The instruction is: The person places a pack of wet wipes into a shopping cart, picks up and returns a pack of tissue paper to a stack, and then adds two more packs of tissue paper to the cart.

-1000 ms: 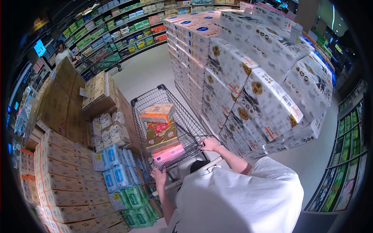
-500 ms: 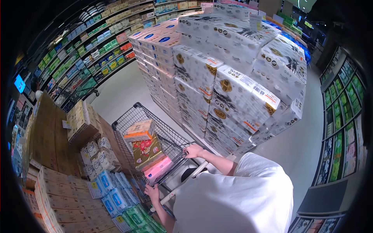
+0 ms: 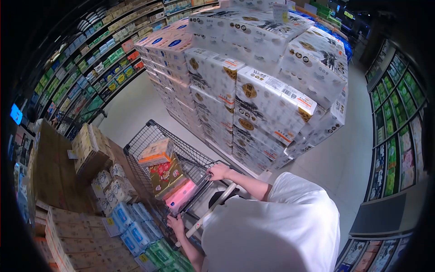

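Note:
A metal wire shopping cart (image 3: 137, 135) stands in front of my body. My right hand (image 3: 219, 172) is wrapped round the cart's rear frame on the right side. On the left rear corner of the cart, my left hand (image 3: 176, 224) has its fingers curled over the frame; part of its grip is hard to make out. Inside the basket lie an orange-and-white pack (image 3: 156, 152), a gold-and-red pack (image 3: 166, 176) and a pink pack (image 3: 180, 194), in a row along the left side. The pink one is nearest to my hands.
A tall stack of white tissue packs (image 3: 267, 102) rises ahead and right, with pink packs (image 3: 165, 43) at its left. Close on the left stands a low display with blue wipe packs (image 3: 134, 233), green packs (image 3: 161, 254) and cartons (image 3: 77, 231). Stocked shelves (image 3: 398, 131) line the right.
The stacked packs and shelves have shifted left and slightly down or up in view as the camera turned a little. Both hands keep their places on the cart.

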Tool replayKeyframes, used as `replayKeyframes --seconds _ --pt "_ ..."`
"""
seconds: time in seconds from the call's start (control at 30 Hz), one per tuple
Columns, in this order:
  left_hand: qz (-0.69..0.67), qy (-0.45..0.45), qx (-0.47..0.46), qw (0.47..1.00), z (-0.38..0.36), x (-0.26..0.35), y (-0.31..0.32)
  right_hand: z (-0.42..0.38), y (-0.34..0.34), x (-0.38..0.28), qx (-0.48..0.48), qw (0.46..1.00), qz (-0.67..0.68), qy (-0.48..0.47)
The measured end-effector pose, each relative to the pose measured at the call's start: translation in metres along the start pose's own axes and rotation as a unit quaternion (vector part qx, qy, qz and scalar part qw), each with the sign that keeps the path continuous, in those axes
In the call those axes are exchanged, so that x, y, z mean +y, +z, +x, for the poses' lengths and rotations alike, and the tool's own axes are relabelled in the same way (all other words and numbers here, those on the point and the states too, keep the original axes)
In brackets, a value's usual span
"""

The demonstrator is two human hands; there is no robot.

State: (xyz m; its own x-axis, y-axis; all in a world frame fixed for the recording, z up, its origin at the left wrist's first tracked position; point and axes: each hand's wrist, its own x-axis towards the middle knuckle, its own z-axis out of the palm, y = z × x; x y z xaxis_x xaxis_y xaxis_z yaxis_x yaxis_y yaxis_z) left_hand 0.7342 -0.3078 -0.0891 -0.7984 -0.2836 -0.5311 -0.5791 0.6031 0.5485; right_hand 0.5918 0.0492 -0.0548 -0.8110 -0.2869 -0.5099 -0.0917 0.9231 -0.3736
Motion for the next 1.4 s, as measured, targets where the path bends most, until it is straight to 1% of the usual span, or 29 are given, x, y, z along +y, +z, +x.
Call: replayKeyframes --seconds 0.07,0.23,0.57,0.97,1.4 --pt "0.007 0.002 -0.001 1.0 0.0 0.0 0.001 -0.003 -0.004 -0.002 -0.008 1.0 0.012 0.014" --pt "0.006 -0.02 0.0 1.0 -0.005 0.002 0.002 -0.008 -0.005 -0.002 -0.007 1.0 0.015 -0.004" --pt "0.013 -0.011 -0.002 1.0 -0.011 -0.001 0.004 -0.014 -0.002 0.0 0.004 1.0 -0.005 0.001" --pt "0.0 -0.009 0.007 1.0 -0.017 -0.002 0.007 -0.011 0.003 0.005 -0.02 1.0 -0.015 0.002" --pt "0.002 -0.023 0.002 1.0 -0.018 0.006 0.003 -0.016 -0.006 0.001 -0.014 1.0 0.014 0.002"
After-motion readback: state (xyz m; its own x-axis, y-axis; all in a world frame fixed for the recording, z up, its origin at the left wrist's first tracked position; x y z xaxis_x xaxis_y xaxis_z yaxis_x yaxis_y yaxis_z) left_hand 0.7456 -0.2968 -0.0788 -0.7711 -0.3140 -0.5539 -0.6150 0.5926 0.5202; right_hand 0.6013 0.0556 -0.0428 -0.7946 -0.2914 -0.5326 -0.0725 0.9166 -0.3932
